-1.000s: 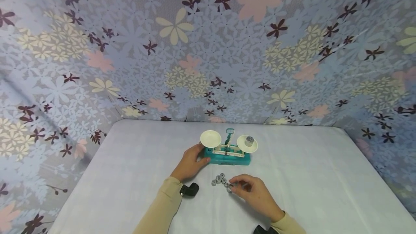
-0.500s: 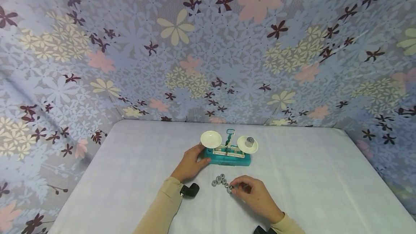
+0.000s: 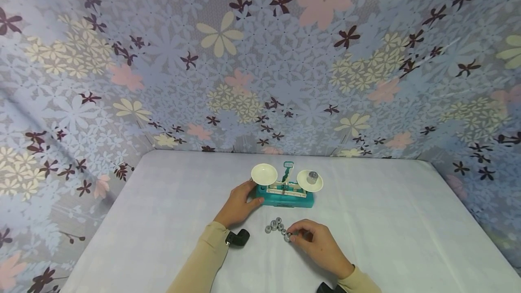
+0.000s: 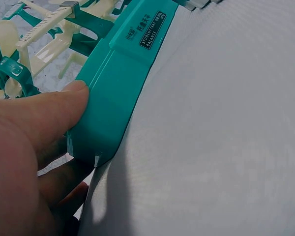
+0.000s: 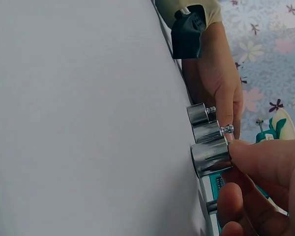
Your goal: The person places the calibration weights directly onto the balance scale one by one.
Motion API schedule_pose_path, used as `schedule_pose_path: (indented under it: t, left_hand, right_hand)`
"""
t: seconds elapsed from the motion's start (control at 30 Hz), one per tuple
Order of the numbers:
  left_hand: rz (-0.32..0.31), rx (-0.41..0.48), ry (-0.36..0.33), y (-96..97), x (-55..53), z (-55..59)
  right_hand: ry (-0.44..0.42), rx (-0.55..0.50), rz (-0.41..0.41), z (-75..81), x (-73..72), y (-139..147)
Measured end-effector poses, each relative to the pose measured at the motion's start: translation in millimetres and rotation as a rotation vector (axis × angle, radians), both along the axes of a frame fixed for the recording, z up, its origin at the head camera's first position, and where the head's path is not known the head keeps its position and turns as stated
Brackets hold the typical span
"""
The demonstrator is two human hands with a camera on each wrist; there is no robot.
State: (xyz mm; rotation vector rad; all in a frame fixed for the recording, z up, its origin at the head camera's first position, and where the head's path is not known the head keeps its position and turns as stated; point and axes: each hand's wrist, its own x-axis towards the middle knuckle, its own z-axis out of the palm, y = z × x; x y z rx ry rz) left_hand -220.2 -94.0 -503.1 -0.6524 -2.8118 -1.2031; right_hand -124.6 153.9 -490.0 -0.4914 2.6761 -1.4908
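Head view, lower middle: one metal weight (image 3: 312,177) on right pan (image 3: 303,182), loose weights (image 3: 274,225) not yet loaded, on counter (image 3: 386,229); right hand (image 3: 319,242) grip pinching another weight (image 3: 287,238), left hand (image 3: 238,203) grip holding tray balance (image 3: 286,200)

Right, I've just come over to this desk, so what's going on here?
A person is working with a teal tray balance on a white table. Their left hand grips the left end of its base. Their right hand pinches a silver weight beside a cluster of small weights in front of the balance. One metal cylinder sits in the right-hand pan.
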Motion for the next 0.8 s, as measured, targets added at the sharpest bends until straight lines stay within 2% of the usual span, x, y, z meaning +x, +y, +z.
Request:
schedule_pose_path:
  t: [0.3,0.63,0.8]
  left_hand:
    - [0.017,-0.008,-0.024,0.5,-1.8,-1.0]
    - [0.009,-0.002,-0.026,0.1,-1.8,-1.2]
    - [0.003,-0.006,-0.012,-0.2,-0.4,-0.1]
  right_hand:
    - [0.007,0.032,0.033,1.0,-0.6,0]
    - [0.006,0.063,0.064,6.1,0.6,1]
    - [0.048,0.042,0.059,12.1,-0.2,2]
